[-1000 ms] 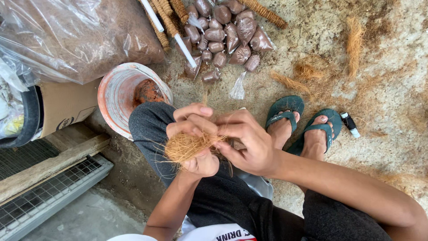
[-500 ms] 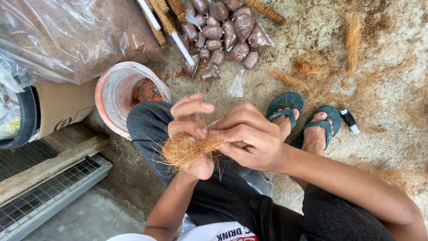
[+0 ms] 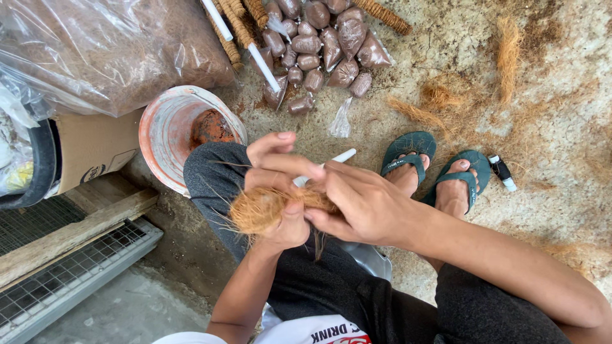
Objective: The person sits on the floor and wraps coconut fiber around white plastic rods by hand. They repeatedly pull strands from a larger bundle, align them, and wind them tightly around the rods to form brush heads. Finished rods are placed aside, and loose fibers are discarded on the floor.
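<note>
Left hand [image 3: 280, 191] grips a tuft of orange-brown coconut fibre [image 3: 264, 209], thumb pressed over it, index and middle fingers lifted and spread above. Right hand [image 3: 363, 204] is closed narrow on the same tuft from the right, fingertips pinching fibre against a thin white plastic tube [image 3: 331, 162] that pokes out toward the far side between both hands. The tuft sits over the person's left knee in dark grey trousers [image 3: 213, 178], loose strands hanging down.

Just beyond the knee, a white plastic bucket with orange-stained inside [image 3: 172, 134] stands on the concrete floor [image 3: 561, 127], beside a cardboard box [image 3: 89, 143]. At the far edge of the floor lies a pile of small clear bags packed with brown coir [image 3: 319, 44], with fibre-wrapped sticks [image 3: 236, 25] next to them. Green rubber flip-flops [image 3: 440, 165] are on both feet; a small black-and-white lighter [image 3: 502, 172] lies just right of them. Large clear plastic sack of brown coir dust [image 3: 108, 51] at far left.
</note>
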